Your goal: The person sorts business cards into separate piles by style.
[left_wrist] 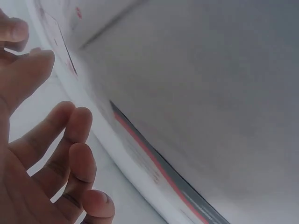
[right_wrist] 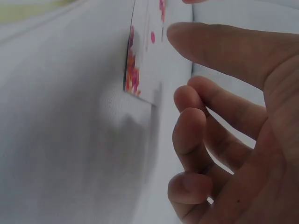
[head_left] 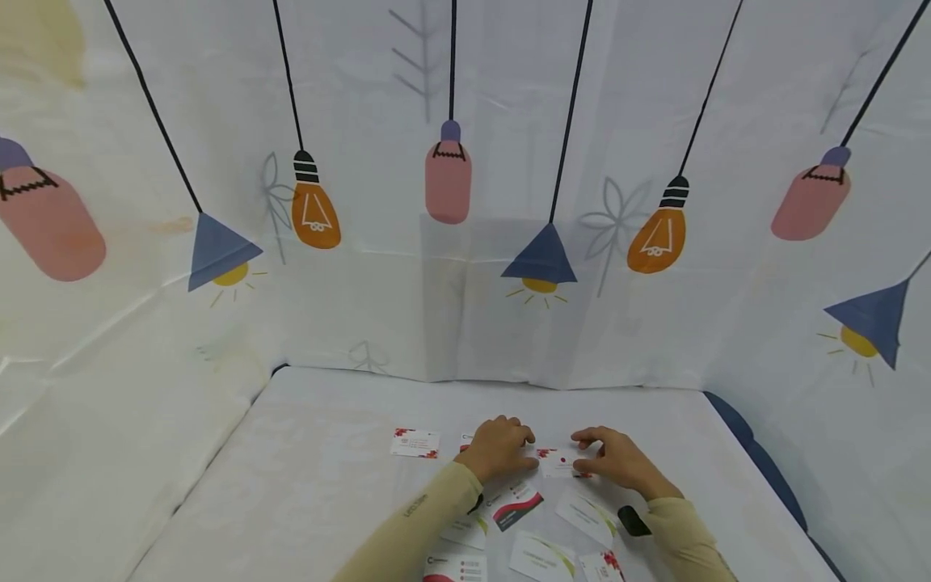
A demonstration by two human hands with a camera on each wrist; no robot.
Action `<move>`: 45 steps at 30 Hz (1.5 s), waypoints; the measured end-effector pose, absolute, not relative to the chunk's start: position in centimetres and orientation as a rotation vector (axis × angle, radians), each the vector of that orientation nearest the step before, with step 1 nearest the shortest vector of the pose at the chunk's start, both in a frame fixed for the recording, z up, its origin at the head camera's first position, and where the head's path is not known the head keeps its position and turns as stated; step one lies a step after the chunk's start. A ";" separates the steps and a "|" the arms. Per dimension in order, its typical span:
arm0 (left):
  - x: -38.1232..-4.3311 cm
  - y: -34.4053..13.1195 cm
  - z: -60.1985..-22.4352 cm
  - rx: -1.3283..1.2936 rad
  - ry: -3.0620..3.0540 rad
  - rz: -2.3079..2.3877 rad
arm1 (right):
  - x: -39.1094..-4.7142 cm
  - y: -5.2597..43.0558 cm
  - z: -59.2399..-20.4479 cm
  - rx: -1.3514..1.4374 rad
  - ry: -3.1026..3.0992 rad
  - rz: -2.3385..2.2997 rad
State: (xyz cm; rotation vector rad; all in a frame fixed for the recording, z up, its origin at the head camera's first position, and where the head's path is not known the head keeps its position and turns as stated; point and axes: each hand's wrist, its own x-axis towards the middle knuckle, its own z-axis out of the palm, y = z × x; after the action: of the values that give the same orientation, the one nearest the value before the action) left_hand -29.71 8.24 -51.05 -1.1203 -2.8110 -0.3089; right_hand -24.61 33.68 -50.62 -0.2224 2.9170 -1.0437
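A white business card with red floral corners (head_left: 557, 463) lies flat on the white table between the two hands. My left hand (head_left: 499, 449) hovers at its left edge, fingers loosely bent and nothing between them. At the card's right edge is my right hand (head_left: 617, 462), thumb close over the card. In the right wrist view the floral card (right_wrist: 147, 56) lies just beyond the thumb, and the fingers are relaxed. Below the left hand in the head view is a card with a red and dark band (head_left: 515, 506). Another card (head_left: 465, 440) is partly hidden behind that hand.
A floral card (head_left: 414, 444) lies apart on the left. Nearer the body are several cards, including green-edged ones (head_left: 586, 517) and a red-banded one (head_left: 455, 568). A white sheet printed with lamps (head_left: 480, 323) hangs behind the table (head_left: 313, 469).
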 end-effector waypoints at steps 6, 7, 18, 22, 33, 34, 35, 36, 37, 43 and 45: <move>-29.6 9.4 -51.2 -1.106 -2.870 -0.285 | -24.5 34.2 -50.8 -0.189 2.901 -1.011; -29.5 9.5 -51.3 -1.098 -2.882 -0.293 | -24.4 34.2 -50.8 -0.186 2.902 -1.001; -29.2 10.1 -51.3 -1.070 -2.945 -0.289 | -24.3 34.5 -51.3 -0.205 2.889 -0.978; -29.2 10.3 -51.3 -1.065 -2.956 -0.311 | -24.4 34.5 -51.2 -0.195 2.887 -0.973; -29.1 10.6 -51.1 -1.065 -2.934 -0.316 | -24.1 34.6 -51.2 -0.129 2.838 -1.089; -29.1 10.6 -51.1 -1.066 -2.930 -0.314 | -24.1 34.7 -51.3 -0.125 2.833 -1.100; -29.1 10.6 -51.0 -1.067 -2.929 -0.315 | -24.0 34.7 -51.3 -0.122 2.830 -1.109; -29.2 10.6 -51.0 -1.066 -2.931 -0.323 | -24.0 34.7 -51.3 -0.114 2.828 -1.114; -29.2 10.6 -51.0 -1.067 -2.935 -0.332 | -24.0 34.7 -51.4 -0.109 2.828 -1.121; -29.2 10.6 -50.9 -1.046 -2.985 -0.428 | -23.9 34.7 -51.6 -0.086 2.836 -1.133; -29.2 10.6 -50.9 -1.030 -2.997 -0.463 | -23.9 34.7 -51.7 -0.076 2.840 -1.136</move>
State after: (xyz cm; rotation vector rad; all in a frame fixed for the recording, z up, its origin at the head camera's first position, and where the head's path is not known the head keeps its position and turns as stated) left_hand -29.16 10.61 -50.93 -1.0304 -2.9971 -0.4635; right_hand -23.88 34.67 -51.65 -0.0759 2.8404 -1.1356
